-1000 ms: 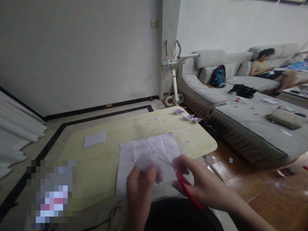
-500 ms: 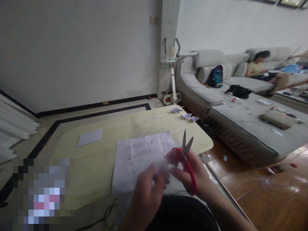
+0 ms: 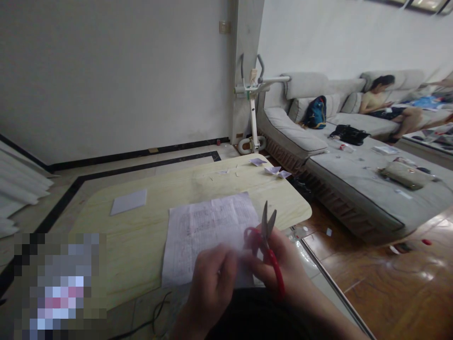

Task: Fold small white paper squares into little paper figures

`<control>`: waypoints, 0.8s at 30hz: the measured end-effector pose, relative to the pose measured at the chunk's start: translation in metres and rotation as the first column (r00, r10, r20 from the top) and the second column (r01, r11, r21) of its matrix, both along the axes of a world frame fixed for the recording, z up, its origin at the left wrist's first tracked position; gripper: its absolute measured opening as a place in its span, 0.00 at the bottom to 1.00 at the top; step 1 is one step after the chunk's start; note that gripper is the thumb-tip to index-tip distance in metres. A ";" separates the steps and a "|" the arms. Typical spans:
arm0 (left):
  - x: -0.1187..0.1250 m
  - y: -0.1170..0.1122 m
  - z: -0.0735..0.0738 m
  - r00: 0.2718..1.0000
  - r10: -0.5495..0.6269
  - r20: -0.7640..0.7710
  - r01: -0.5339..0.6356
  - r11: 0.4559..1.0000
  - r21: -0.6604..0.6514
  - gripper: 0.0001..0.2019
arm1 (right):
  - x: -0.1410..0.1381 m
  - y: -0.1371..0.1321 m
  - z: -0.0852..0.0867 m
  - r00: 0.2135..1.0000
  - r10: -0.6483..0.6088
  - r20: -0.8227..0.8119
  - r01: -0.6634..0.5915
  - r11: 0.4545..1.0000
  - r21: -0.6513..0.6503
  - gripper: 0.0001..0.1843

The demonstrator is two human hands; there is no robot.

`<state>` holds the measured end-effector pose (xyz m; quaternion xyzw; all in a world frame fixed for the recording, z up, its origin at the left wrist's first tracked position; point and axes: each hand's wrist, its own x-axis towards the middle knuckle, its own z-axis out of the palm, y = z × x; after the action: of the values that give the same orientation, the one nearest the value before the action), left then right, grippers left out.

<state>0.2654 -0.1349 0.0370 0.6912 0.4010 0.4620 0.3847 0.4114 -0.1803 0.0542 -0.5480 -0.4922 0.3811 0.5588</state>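
Note:
My right hand [image 3: 283, 274] grips red-handled scissors [image 3: 266, 241], blades pointing up and slightly apart. My left hand [image 3: 212, 283] is closed beside it, fingers pinched on a small pale paper piece [image 3: 238, 251] that is blurred between the two hands. Both hands hover over the near edge of a large creased sheet of printed paper [image 3: 208, 226] lying on the light wooden table [image 3: 155, 208].
A small pale square [image 3: 129, 202] lies on the table's left. Folded paper bits [image 3: 276, 171] sit at the far right corner. A grey sofa [image 3: 354, 165] with bags stands right, a person seated on its far end. An exercise machine [image 3: 252, 108] stands by the wall.
The scissors have swung from pointing left across the paper to pointing up. My hands drew closer together and the small paper piece is now tucked between them. The view shifted slightly.

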 end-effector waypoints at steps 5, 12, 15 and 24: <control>-0.002 0.003 -0.005 0.994 0.102 -0.042 -0.099 0.993 0.056 0.18 | -0.005 0.000 -0.003 0.990 0.057 -0.127 -0.064 0.996 -0.055 0.11; 0.005 0.009 -0.019 0.967 0.243 -0.075 -0.248 0.966 -0.072 0.19 | -0.011 0.002 -0.006 0.980 0.027 -0.198 -0.034 0.999 -0.034 0.10; 0.010 0.011 -0.014 0.972 0.232 -0.041 -0.235 0.958 -0.166 0.20 | -0.011 0.003 -0.008 0.984 0.001 -0.178 -0.002 1.000 -0.005 0.10; 0.008 0.019 -0.010 0.998 0.023 -0.060 -0.040 0.953 -0.301 0.23 | -0.016 0.005 -0.012 0.991 -0.115 -0.067 0.116 0.993 0.016 0.09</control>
<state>0.2730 -0.1158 0.0267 0.6306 0.4882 0.3818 0.4670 0.3952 -0.1752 0.0425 -0.5569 -0.4448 0.3611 0.6014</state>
